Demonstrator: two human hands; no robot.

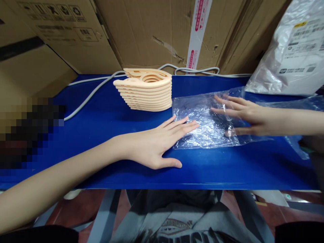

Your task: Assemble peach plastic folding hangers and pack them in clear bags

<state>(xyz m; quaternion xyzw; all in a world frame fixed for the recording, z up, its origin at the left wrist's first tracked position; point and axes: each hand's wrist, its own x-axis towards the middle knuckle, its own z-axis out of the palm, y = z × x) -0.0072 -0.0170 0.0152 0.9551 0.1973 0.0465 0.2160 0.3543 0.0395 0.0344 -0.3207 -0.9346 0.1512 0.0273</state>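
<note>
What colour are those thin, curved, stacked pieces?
The stacked pieces are pale peach, in the head view.

Left hand (155, 143), right hand (250, 113), both at plastic (211, 130); peach stack (149, 94)

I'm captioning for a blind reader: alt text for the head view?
The left hand and blurred right hand spread over a clear bag on a blue table. Beyond the left hand stands a stack of peach pieces, cardboard behind.

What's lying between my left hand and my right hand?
In the head view, clear plastic lies between them, spread on the blue table.
</note>
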